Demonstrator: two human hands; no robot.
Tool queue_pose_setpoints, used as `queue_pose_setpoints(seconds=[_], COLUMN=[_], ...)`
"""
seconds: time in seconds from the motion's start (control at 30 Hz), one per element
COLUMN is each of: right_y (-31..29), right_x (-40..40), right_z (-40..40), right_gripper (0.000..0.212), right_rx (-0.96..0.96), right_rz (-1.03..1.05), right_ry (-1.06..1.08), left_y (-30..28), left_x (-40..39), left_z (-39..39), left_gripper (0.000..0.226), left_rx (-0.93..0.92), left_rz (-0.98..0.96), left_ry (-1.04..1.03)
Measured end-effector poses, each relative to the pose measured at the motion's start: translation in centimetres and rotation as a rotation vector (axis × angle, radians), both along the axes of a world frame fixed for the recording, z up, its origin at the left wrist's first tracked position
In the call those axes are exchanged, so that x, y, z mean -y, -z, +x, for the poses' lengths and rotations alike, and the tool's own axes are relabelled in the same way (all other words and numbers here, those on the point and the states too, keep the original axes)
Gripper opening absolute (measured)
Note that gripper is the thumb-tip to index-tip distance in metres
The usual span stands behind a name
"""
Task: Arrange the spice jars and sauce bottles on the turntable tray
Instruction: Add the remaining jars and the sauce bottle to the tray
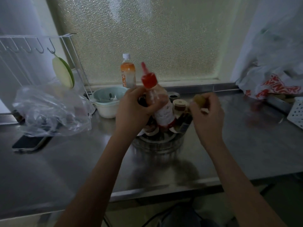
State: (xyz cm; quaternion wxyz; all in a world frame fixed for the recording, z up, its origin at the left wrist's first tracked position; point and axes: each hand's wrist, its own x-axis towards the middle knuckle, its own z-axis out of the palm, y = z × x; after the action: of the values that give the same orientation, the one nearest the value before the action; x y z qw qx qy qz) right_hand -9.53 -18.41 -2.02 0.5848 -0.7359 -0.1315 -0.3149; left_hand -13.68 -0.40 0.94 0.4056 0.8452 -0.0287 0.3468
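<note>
A clear round turntable tray point(157, 145) stands mid-counter, crowded with several jars and bottles. My left hand point(134, 110) grips a tall sauce bottle point(162, 110) with a red nozzle cap, tilted left above the tray. A dark bottle shows behind my left fingers. My right hand point(207, 112) is closed around a small yellowish spice jar point(199, 99), held just right of the tray. A brown spice jar with a pale lid point(179, 105) stands in the tray between my hands. The frame is blurred.
A pale green bowl point(108, 104) sits left of the tray, an orange drink bottle point(128, 72) behind it. A crumpled plastic bag point(50, 108) and a phone point(31, 142) lie at left. A white wire rack point(32, 45), a printed bag point(277, 89) and a white perforated box point(296, 112) flank the counter.
</note>
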Motion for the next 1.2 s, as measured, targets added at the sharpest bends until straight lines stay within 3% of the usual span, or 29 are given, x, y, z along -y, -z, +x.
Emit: queue_pose_setpoints(seconds=[0.1, 0.17, 0.3, 0.47, 0.67, 0.77, 0.97, 1.2], right_y=[-1.1, -2.2, -3.9, -4.6, -4.2, -4.2, -3.7, -2.9], right_x=[0.9, 1.2, 1.8, 2.1, 4.2, 5.5, 5.5, 5.4], right_z=[0.1, 0.0, -0.2, 0.2, 0.4, 0.1, -0.3, -0.5], right_gripper=[0.012, 0.011, 0.028, 0.022, 0.030, 0.020, 0.016, 0.018], right_rx=[-0.112, -0.162, -0.290, -0.260, -0.237, -0.244, -0.252, -0.256], right_rz=[0.234, 0.117, -0.185, -0.368, -0.142, -0.142, -0.146, -0.143], right_ry=[-0.231, -0.354, -0.543, -0.416, -0.243, -0.252, -0.308, -0.328], left_y=[-0.3, 0.1, 0.0, -1.0, -3.5, -4.5, -3.6, -2.4], left_x=[1.4, 2.4, 2.9, 3.1, 1.9, 2.2, 3.8, 3.8], left_z=[0.9, 1.3, 2.1, 2.3, 3.1, 4.1, 6.4, 6.8], left_gripper=[0.040, 0.042, 0.031, 0.039, 0.039, 0.032, 0.037, 0.035], left_rx=[-0.065, -0.077, -0.108, -0.168, -0.212, -0.206, -0.420, -0.376], left_rz=[0.091, 0.173, 0.290, 0.411, 0.392, 0.434, 0.695, 0.777], left_ry=[0.103, 0.097, 0.168, 0.280, 0.272, 0.243, 0.255, 0.158])
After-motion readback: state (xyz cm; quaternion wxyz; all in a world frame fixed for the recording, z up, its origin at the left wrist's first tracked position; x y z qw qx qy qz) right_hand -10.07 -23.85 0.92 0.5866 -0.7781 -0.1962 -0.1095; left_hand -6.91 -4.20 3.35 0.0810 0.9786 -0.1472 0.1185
